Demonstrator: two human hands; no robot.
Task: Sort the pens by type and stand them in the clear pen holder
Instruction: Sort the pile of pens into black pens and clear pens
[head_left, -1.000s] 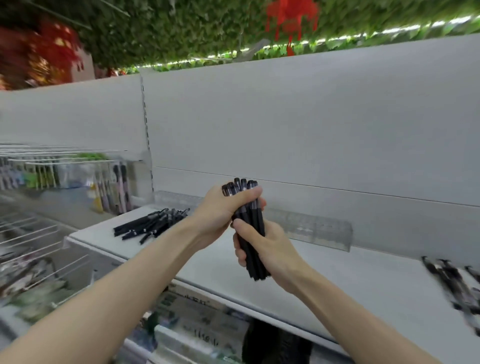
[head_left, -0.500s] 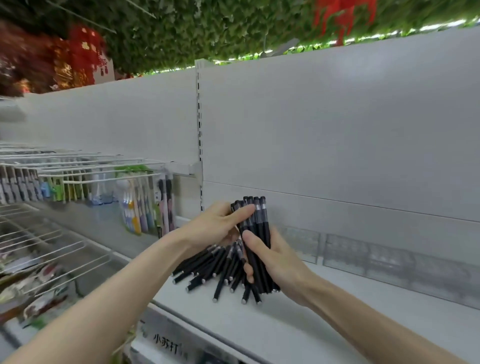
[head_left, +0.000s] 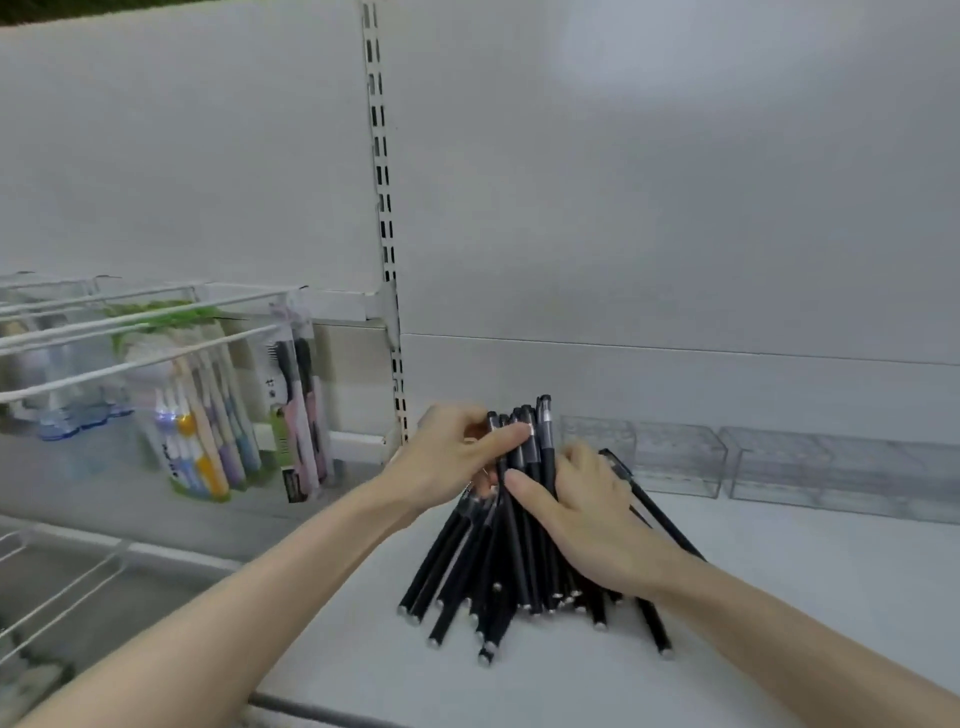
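The black pens (head_left: 511, 561) are gripped in a bundle by the left hand (head_left: 448, 458) and right hand (head_left: 592, 519). None is seen in the clear pen holder (head_left: 675, 460); standing them is judged undone.

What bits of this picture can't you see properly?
Head view, black pens: the left hand and right hand cover their middles, so they cannot be counted.
Head view, pen types: markings too small to tell.
Head view, clear pen holder: blurry inside; its right end is cut off by the picture edge.
Head view, hanging packs on the left: blurred, labels unreadable.
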